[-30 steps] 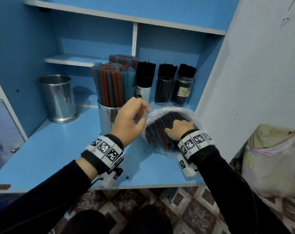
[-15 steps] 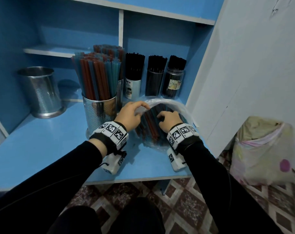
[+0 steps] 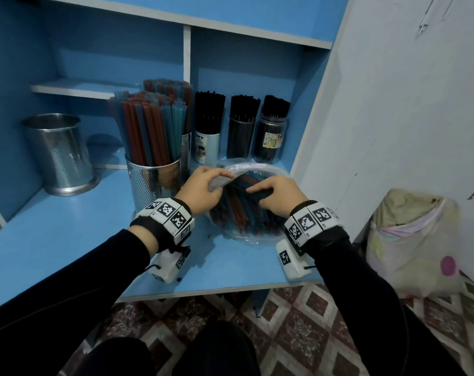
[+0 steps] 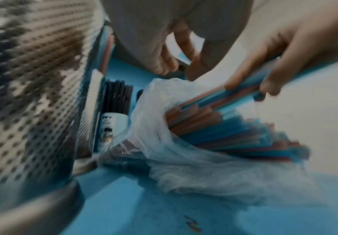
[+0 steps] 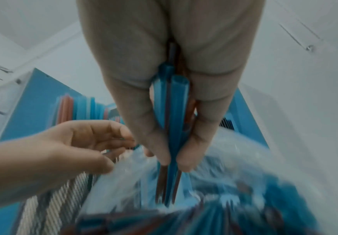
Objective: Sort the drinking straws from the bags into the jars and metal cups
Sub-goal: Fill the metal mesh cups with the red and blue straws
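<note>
on the blue shelf (image 3: 67, 234), near its right end, a clear plastic bag (image 3: 246, 237) of red and blue straws (image 3: 238, 215) is seen lying with its mouth turned toward the far side. the rim of the bag's mouth is pinched by the left hand (image 3: 203, 191), thumb and fingers curled onto the thin plastic, and the opening is held up by it. a small bunch of straws (image 5: 172, 120), mostly blue with some red, is gripped by the right hand (image 3: 276, 196); in the right wrist view the bunch is shown clamped between the thumb and the fingers (image 5: 143, 127), with its lower ends reaching into the bag. just left of the bag a perforated metal cup (image 3: 154, 183) is stood upright, packed with red and blue straws, and a second cup (image 3: 186, 147) of the same kind is partly hidden behind it. farther left, well apart from the bag, an empty perforated metal cup (image 3: 59, 156) is placed near the blue side wall. at the far side of the shelf, three containers of black straws are lined up: a white labelled can (image 3: 206, 147), a dark jar (image 3: 241, 139) and a glass jar with a yellow label (image 3: 271, 139). to the right, on the patterned floor, a bulging pale bag (image 3: 409, 240) is seen leaning at the white wall. the left wrist view is blurred.
</note>
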The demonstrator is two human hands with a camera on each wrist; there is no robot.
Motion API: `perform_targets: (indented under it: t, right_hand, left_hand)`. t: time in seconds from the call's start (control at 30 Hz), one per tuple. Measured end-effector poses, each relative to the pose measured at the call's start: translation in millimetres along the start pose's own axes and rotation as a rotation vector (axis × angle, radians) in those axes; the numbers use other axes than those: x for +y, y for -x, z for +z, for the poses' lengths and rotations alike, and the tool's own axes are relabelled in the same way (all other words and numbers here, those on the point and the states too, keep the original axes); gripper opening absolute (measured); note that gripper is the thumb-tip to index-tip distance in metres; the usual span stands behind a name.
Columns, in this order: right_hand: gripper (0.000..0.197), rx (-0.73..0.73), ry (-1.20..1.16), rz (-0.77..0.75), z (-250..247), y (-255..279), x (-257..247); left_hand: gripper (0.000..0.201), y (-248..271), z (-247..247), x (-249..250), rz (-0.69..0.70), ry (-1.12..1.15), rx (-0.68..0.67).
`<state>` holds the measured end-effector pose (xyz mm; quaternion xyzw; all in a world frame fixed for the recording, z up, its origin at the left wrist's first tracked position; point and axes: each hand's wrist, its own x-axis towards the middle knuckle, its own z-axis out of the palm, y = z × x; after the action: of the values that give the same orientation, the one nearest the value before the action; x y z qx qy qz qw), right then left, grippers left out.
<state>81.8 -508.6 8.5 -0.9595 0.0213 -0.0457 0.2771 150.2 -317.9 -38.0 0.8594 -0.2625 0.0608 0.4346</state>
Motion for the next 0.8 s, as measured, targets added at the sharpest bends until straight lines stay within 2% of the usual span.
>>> perform_targets:
  t: [0.07, 0.1, 0.17, 0.2, 0.27, 0.33, 0.37, 0.47, 0.53, 0.6, 0.7, 0.8]
  right_hand:
    - [0.043, -0.025, 0.04, -0.01, -12, 8, -3]
    - [0.042, -0.039, 0.063, -0.016, -18, 12, -5]
    - [0.041, -0.068, 0.112, -0.024, -31, 20, -11]
    - [0.041, -0.083, 0.139, -0.033, -37, 24, -14]
    - [0.04, -0.112, 0.197, -0.055, -48, 32, -19]
    - [0.04, -0.14, 0.248, -0.076, -58, 40, -26]
    - [0.039, -0.153, 0.265, -0.088, -62, 44, -29]
    - [0.033, -0.159, 0.214, -0.125, -73, 56, -37]
    - [0.033, -0.095, 0.13, -0.159, -82, 64, -42]
    - [0.034, 0.043, 0.066, -0.228, -95, 69, -46]
    - [0.026, 0.298, -0.092, -0.386, -108, 75, -58]
    - [0.016, 0.365, -0.298, -0.535, -109, 77, -80]
  left_hand:
    - [0.036, 2, 2, 7, 0.105, 0.006, 0.094]
    - [0.037, 2, 2, 11, 0.185, -0.005, 0.097]
    - [0.045, 0, 6, 21, 0.326, -0.074, 0.02]
    - [0.056, -2, 9, 27, 0.365, -0.123, -0.034]
    - [0.079, -8, 17, 37, 0.397, -0.213, -0.109]
    - [0.087, -14, 25, 49, 0.414, -0.249, -0.126]
    - [0.081, -17, 29, 54, 0.438, -0.249, -0.121]
    - [0.045, -21, 36, 66, 0.476, -0.161, -0.105]
    - [0.033, -21, 41, 69, 0.418, -0.107, -0.064]
    - [0.022, -22, 42, 70, 0.363, 0.005, 0.002]
    - [0.021, -19, 32, 78, 0.292, 0.193, 0.045]
    - [0.032, -11, 16, 90, 0.289, 0.275, 0.047]
